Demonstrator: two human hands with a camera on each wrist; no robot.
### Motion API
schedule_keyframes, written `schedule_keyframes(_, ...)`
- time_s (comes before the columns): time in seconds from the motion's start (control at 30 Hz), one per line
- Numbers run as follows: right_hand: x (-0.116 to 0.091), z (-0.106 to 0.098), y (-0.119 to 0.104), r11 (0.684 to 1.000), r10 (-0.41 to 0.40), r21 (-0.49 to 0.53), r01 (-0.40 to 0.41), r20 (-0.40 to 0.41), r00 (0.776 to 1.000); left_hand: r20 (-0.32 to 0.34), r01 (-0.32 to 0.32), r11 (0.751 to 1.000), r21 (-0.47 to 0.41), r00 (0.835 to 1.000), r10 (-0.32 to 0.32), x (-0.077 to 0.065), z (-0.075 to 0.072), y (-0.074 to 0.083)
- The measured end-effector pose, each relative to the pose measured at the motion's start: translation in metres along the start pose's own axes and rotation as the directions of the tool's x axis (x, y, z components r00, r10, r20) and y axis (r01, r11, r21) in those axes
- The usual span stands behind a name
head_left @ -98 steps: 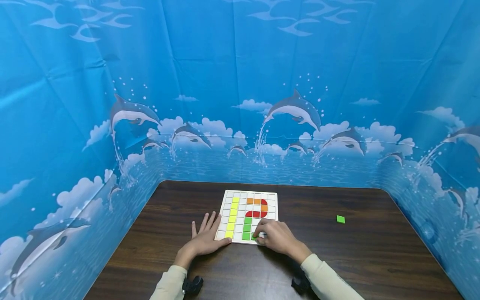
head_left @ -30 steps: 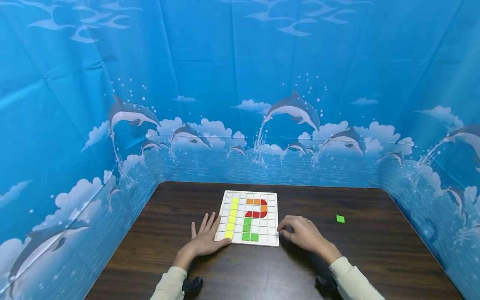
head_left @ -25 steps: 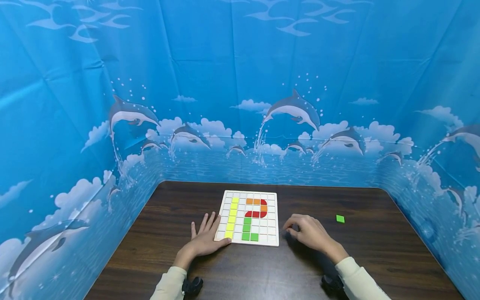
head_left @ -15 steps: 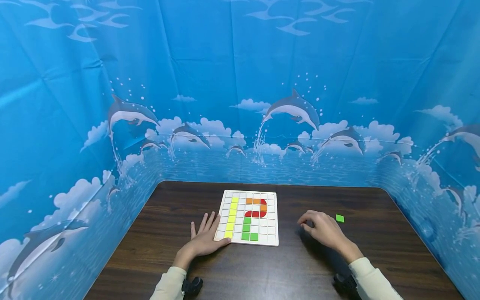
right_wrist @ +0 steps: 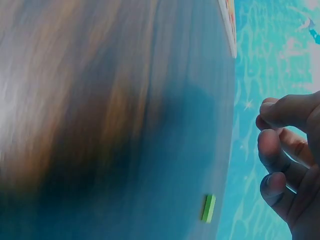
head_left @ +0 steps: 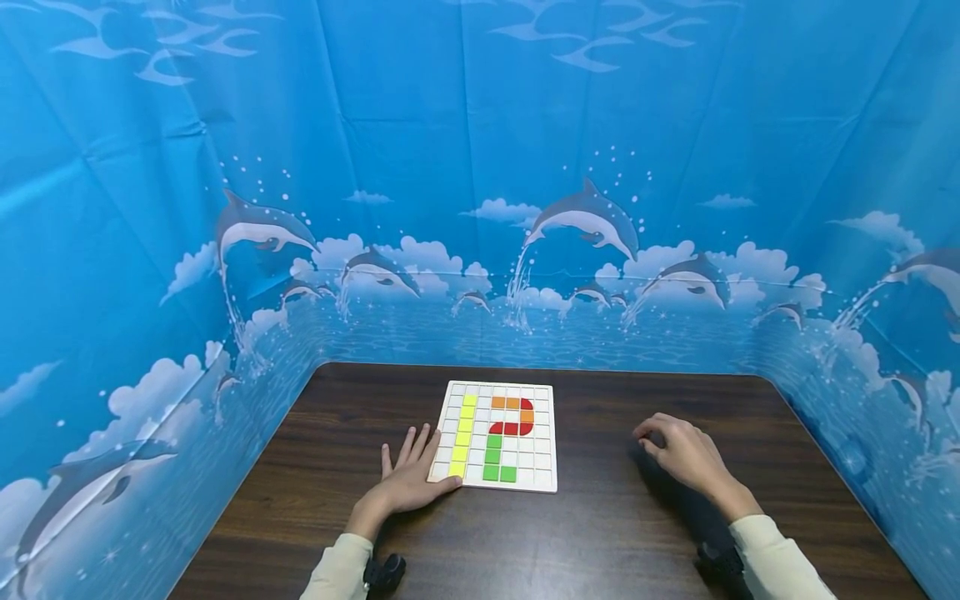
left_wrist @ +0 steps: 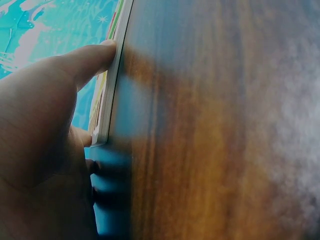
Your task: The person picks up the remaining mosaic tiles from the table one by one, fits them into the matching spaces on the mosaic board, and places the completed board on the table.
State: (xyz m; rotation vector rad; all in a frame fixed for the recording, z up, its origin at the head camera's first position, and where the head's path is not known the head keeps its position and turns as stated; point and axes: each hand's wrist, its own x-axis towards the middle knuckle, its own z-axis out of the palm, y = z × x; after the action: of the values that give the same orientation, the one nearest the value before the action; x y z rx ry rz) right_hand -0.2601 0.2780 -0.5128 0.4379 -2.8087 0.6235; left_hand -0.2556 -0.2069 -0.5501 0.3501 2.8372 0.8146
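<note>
A white grid board [head_left: 543, 462] lies on the table, bearing a column of yellow tiles [head_left: 464, 437]. To their right, orange tiles [head_left: 498, 402], red tiles [head_left: 512, 429] and green tiles [head_left: 492, 457] form a second shape. My left hand [head_left: 408, 482] rests flat at the board's lower left corner, thumb on its front edge [left_wrist: 112, 95], fingers spread. Well right of the board my right hand [head_left: 688, 454] hovers over the table, fingers loosely curled with nothing between them. One loose green tile [right_wrist: 208, 208] lies near it in the right wrist view; the hand hides that tile in the head view.
The dark wooden table [head_left: 600, 550] has rounded back corners. A blue curtain [head_left: 480, 208] printed with dolphins and clouds encloses its back and sides. A dark camera [head_left: 386, 572] sits on the left wrist and another [head_left: 720, 557] on the right.
My right hand has let go of a green tile on the board's bottom row and moved right, now covering the loose green tile. The left hand has stayed in place.
</note>
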Motion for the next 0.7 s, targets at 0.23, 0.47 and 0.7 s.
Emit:
schedule_keyframes(0.23, -0.003, -0.004, 0.018, 0.999, 0.048, -0.021, -0.048, -0.008, 0.999, 0.006, 0.041, 0.999, 0.036, 0.999, -0.041, 0.004, 0.002, -0.001)
schedule_keyframes(0.47, -0.004, -0.009, 0.033, 0.997, 0.074, -0.028, -0.074, 0.0, 0.997, -0.001, 0.041, 0.998, 0.049, 0.999, -0.041, 0.009, 0.008, -0.009)
schedule_keyframes(0.7, -0.004, -0.012, 0.043, 0.994, 0.104, -0.037, -0.103, 0.015, 0.994, 0.004, 0.007, 1.0, 0.008, 1.0, -0.007, 0.002, 0.0, 0.0)
